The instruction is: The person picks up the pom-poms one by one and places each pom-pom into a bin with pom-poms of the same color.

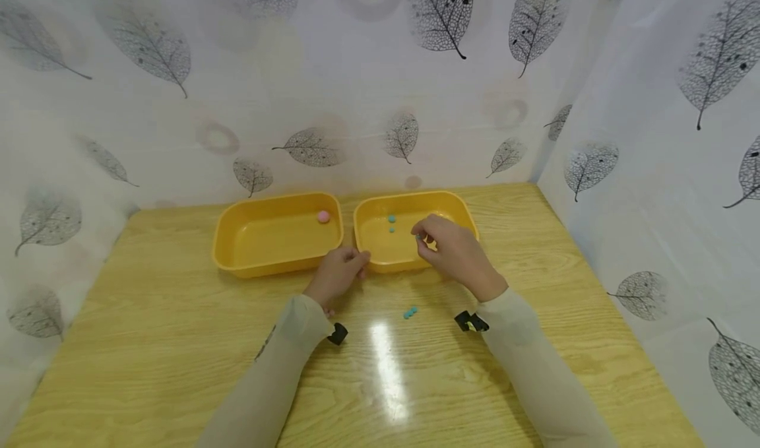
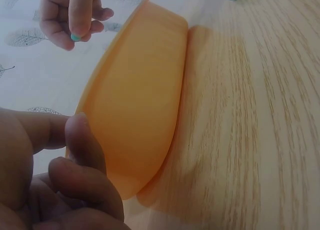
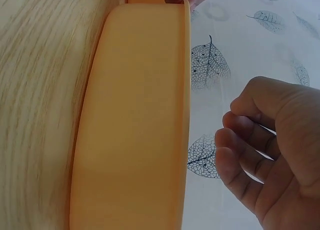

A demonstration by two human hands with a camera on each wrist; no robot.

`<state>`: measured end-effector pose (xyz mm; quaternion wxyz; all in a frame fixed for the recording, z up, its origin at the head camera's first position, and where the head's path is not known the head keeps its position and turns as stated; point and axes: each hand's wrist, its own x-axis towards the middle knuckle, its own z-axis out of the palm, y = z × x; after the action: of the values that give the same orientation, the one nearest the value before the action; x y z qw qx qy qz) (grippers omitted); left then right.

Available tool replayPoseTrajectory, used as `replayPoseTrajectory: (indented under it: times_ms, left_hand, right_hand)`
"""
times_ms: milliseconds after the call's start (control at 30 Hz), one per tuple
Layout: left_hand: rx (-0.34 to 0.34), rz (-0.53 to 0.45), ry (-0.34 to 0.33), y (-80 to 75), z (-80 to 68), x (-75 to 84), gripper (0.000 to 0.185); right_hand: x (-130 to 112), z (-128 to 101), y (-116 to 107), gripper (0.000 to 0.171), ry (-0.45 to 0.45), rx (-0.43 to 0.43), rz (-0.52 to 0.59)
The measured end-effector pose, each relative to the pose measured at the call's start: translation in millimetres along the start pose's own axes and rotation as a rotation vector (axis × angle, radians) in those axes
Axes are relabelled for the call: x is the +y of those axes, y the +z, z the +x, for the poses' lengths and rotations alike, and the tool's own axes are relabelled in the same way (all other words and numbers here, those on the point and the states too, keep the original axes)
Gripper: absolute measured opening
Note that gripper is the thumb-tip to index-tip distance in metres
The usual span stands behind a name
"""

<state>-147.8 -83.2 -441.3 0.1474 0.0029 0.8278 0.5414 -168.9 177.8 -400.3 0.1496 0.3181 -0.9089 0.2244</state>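
Observation:
My left hand (image 1: 337, 273) grips the near left corner of the right-hand yellow tray (image 1: 394, 266), thumb and index finger at its rim. Over that tray, my right hand (image 1: 456, 251) pinches a small teal piece (image 2: 75, 38), like modelling clay, between thumb and fingertip. In the right wrist view the piece is hidden behind the fingers. On the tray floor lie a teal ball (image 1: 392, 218) and a smaller teal bit (image 1: 392, 230). A short row of teal lumps (image 1: 410, 312) lies on the table in front of the tray.
To the left stands a second yellow tray (image 1: 267, 237) with a pink ball (image 1: 323, 216) at its far right end. Both trays are on a wood-grain table (image 1: 148, 342). A white leaf-print sheet (image 1: 356, 105) rises behind the table and at its sides.

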Motion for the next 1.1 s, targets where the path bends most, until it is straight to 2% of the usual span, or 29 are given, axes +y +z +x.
replayPoseTrajectory:
  times_ms: [167,333,667,900,1100]
  left_hand:
    - [-0.002,-0.014,-0.005,0.6,-0.4,-0.2,0.041]
    - [-0.006,-0.014,-0.01,0.7,-0.7,0.7,0.042]
    - [0.002,-0.003,-0.009,-0.5,2.1,0.8,0.039]
    - [-0.004,-0.014,0.008,-1.0,1.3,-1.7,0.043]
    - [-0.01,-0.024,0.013,-0.5,0.5,-2.3,0.044]
  right_hand:
    - [6,3,3,0.013,0.009,0.001,0.0]
    - [13,7,4,0.011,0.059,-0.03,0.008]
    - [23,26,0,0.007,0.104,-0.071,0.019]
    - [25,44,-7,0.005,0.1,-0.153,-0.001]
    - [29,71,-16,0.006,0.08,-0.211,-0.016]
